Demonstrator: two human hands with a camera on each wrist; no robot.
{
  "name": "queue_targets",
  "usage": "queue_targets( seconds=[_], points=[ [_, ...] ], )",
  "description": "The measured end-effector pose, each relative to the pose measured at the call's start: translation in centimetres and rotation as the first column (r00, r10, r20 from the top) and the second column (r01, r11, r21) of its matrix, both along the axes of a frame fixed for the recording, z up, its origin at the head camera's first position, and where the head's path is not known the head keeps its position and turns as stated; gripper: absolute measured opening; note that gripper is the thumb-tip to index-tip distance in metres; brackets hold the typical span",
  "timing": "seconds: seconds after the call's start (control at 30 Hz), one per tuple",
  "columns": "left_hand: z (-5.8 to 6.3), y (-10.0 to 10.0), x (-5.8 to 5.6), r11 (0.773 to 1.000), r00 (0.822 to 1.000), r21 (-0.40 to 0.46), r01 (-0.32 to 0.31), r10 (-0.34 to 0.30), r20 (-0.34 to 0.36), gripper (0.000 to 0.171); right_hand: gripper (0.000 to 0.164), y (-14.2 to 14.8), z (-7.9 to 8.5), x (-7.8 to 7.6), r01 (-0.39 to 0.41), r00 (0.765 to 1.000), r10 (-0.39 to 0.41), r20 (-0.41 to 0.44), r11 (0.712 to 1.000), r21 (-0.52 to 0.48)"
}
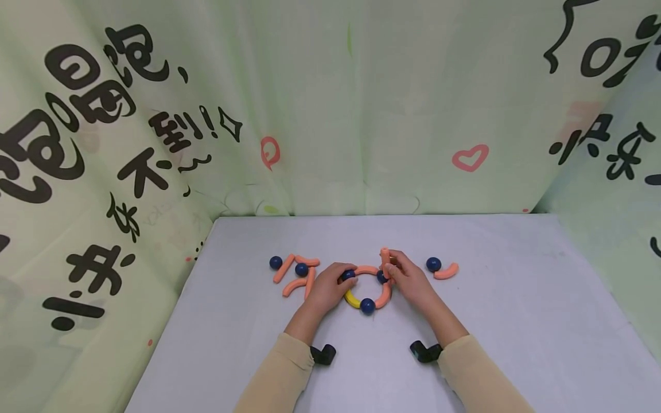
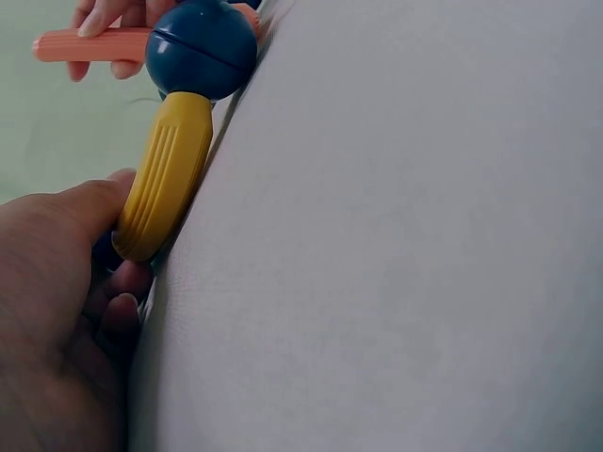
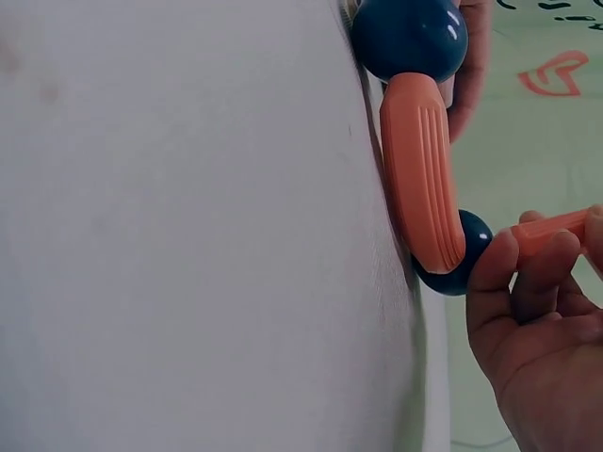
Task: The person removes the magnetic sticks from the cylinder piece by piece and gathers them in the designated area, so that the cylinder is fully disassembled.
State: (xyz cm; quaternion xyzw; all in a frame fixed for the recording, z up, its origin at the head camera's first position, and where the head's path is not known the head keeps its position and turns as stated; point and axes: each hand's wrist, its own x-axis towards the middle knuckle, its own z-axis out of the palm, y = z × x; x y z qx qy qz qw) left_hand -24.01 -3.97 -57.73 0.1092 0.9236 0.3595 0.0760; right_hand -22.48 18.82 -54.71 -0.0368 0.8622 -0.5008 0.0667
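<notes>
On the table lies a ring built of curved rods joined by dark blue balls. A yellow curved rod (image 1: 353,299) and an orange curved rod (image 1: 384,295) meet at the front ball (image 1: 367,306); another orange curved rod (image 1: 367,269) spans the back. The left hand (image 1: 327,288) grips the ring's left ball (image 1: 348,276), its thumb and fingers partly covering it. Between the right hand's (image 1: 411,280) thumb and fingers is an orange rod (image 3: 546,233), which stands upright on the ring's right ball (image 3: 454,252). In the left wrist view this rod (image 2: 94,44) projects straight from the ring.
Left of the ring lie blue balls (image 1: 276,263) and several orange rods (image 1: 284,268), straight and curved. Right of the right hand are one blue ball (image 1: 433,264) and a curved orange rod (image 1: 446,271). A printed curtain (image 1: 320,115) hangs behind the white table (image 1: 372,367).
</notes>
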Motion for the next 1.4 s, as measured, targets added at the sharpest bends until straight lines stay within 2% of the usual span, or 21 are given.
queue_targets(
  seconds=[0.27, 0.6, 0.93, 1.2, 1.4],
  points=[
    [0.0, 0.0, 0.1, 1.0, 1.0, 0.004, 0.012, -0.012, -0.01, 0.039, 0.043, 0.5, -0.2, -0.1, 0.008, 1.0, -0.008, -0.019, 1.0, 0.015],
    [-0.1, -0.2, 0.0, 1.0, 1.0, 0.006, 0.019, -0.019, -0.024, 0.038, 0.051, 1.4, 0.4, -0.2, 0.044, 0.999, -0.045, -0.02, 0.998, -0.046],
    [0.0, -0.1, 0.1, 1.0, 1.0, -0.008, 0.01, -0.01, -0.017, 0.038, 0.053, 3.1, 0.3, -0.4, 0.086, 0.995, -0.088, -0.037, 0.995, -0.044],
    [0.1, -0.1, 0.0, 1.0, 1.0, -0.006, 0.01, -0.01, -0.015, 0.038, 0.039, 3.9, -0.1, -0.5, 0.08, 0.997, -0.08, -0.004, 0.997, 0.001],
    [0.0, 0.0, 0.0, 1.0, 1.0, -0.007, 0.009, -0.009, -0.01, 0.038, 0.042, 4.5, -0.3, -0.8, 0.049, 0.999, -0.048, -0.012, 0.996, 0.075]
  ],
)
